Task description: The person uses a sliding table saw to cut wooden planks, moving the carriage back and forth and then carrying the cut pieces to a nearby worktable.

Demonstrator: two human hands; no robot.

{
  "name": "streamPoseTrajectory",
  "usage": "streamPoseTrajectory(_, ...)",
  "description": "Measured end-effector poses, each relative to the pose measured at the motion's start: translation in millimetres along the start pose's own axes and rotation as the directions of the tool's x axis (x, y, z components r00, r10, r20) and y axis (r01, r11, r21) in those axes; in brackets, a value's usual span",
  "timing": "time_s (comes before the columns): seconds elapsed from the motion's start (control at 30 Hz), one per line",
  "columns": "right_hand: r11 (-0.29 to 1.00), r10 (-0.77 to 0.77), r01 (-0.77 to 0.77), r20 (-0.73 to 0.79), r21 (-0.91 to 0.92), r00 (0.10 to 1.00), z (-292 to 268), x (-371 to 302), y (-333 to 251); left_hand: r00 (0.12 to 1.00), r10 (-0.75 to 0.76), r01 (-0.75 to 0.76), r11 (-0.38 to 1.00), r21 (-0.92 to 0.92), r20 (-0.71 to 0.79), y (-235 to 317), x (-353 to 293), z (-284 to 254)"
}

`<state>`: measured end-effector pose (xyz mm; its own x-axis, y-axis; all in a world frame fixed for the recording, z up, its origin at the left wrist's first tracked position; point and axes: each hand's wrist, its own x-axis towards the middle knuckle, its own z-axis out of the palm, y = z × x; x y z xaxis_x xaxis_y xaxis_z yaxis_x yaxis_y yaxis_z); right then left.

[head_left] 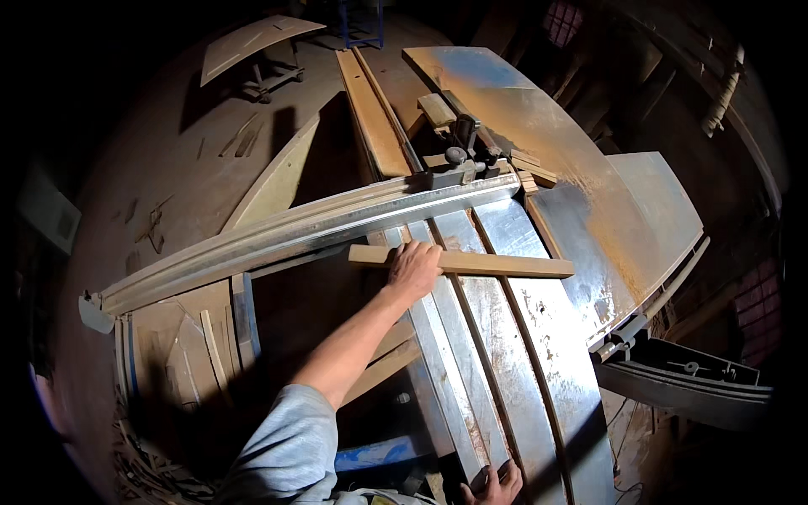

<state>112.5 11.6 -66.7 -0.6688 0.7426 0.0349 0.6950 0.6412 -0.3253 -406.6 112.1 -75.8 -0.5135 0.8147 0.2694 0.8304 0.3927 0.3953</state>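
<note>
My left hand (415, 266) is closed over a wooden strip (505, 266) near its left end. The strip lies crosswise over the shiny metal saw table (539, 337), its right end reaching past the second dark slot. Low in the picture, my right hand (495, 486) rests on the near part of the metal table, fingers apart; its wrist is cut off by the lower edge. Beyond the strip, a long metal fence (320, 223) with a scale spans the table from left to upper right.
Small wood offcuts (532, 168) sit beside the fence's right end, near a clamp with a round knob (455, 156). A rust-stained side table (572, 168) extends to the right. A long board (370, 114) lies behind the fence. At upper left stands a panel (252, 42) on a wheeled stand.
</note>
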Motion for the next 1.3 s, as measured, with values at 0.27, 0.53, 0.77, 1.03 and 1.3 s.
streamPoseTrajectory(0.27, 0.998, -0.060, 0.060, -0.041, -0.013, 0.997, 5, -2, 7, 0.994, -0.023, 0.025, 1.000, 0.013, -0.103, -1, 42, 29)
streamPoseTrajectory(0.53, 0.995, -0.085, 0.084, -0.029, -0.059, 0.996, 21, -13, 27, 0.992, -0.022, 0.022, 1.000, -0.003, -0.127, 7, 67, 46)
streamPoseTrajectory(0.77, 0.996, -0.070, 0.069, -0.019, -0.052, 0.997, 13, -8, 19, 0.987, -0.023, 0.020, 1.000, -0.021, -0.162, 3, 77, 52)
streamPoseTrajectory(1.03, 0.996, -0.055, 0.054, -0.012, -0.078, 0.998, 24, -15, 25, 0.978, -0.016, 0.019, 1.000, 0.012, -0.208, 3, 88, 55)
streamPoseTrajectory(1.3, 0.999, 0.033, -0.033, 0.035, 0.006, 0.999, 3, 2, 5, 0.962, -0.024, 0.020, 1.000, -0.018, -0.272, 2, 96, 70)
